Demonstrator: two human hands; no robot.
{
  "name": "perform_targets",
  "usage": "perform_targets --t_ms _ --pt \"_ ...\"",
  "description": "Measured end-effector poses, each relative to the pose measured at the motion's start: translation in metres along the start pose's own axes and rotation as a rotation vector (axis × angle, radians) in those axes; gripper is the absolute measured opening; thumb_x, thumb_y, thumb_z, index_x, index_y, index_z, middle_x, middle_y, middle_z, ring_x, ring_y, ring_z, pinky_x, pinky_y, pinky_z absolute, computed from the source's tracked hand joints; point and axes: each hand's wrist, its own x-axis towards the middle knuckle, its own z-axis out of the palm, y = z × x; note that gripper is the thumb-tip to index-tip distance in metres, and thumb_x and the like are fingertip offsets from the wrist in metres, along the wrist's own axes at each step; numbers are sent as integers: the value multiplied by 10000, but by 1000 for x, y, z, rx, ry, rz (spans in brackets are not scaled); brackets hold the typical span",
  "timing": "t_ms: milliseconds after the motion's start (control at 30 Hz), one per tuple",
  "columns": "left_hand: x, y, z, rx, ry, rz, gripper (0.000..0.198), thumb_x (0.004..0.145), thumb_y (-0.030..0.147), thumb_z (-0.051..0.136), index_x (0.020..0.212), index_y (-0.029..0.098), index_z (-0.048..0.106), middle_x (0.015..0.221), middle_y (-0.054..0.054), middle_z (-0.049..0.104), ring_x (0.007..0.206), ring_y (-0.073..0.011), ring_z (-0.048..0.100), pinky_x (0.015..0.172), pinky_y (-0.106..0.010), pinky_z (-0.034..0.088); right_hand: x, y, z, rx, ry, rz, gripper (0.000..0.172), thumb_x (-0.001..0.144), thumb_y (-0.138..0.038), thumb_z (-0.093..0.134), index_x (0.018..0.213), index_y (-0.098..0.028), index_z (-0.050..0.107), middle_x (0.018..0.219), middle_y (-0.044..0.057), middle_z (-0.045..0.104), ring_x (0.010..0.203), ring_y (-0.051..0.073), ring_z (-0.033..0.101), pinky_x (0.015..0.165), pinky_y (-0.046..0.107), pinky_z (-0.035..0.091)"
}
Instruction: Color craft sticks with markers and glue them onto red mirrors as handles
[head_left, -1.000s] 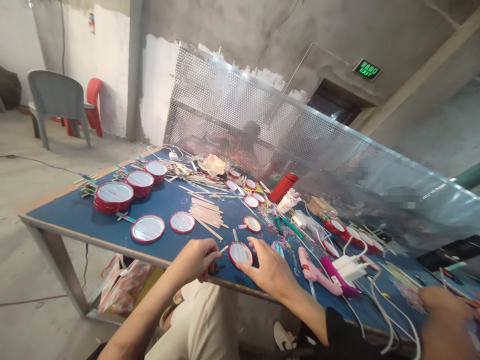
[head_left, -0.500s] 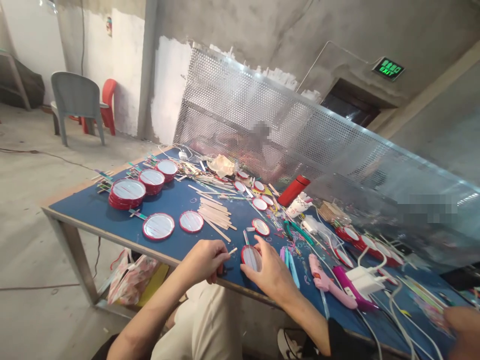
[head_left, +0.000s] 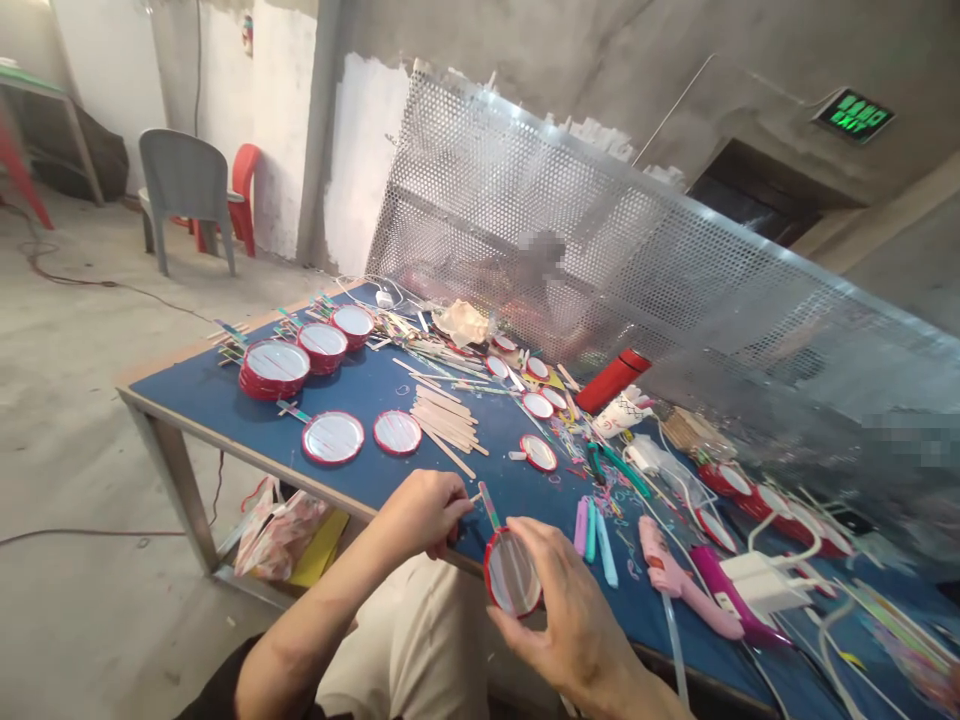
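Observation:
My right hand is closed on a small round red-rimmed mirror with a coloured stick handle, held tilted just above the near edge of the blue table. My left hand is pinched on a thin wooden stick, its tip close to the mirror's handle. A loose pile of wooden sticks lies further in on the table.
Stacks of red-rimmed mirrors stand at the far left, with single ones nearer. Pink glue guns, cables, a red flask and a perforated metal screen lie to the right and behind. Chairs stand on the floor.
My right hand has picked the small mirror up off the table and drawn it toward me. The left hand keeps its pinch on the stick. The camera has swung left.

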Motion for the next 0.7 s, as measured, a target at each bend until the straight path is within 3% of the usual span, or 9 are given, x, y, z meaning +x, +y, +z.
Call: perform_targets --t_ms 700 --pt "-1 0 0 25 -11 19 249 940 266 475 693 227 472 524 64 574 432 -123 598 461 -189 409 3 4 6 -22 -17 -59 709 793 -159 653 1448 -115 385 1235 201 642 1135 341 653 935 535 611"
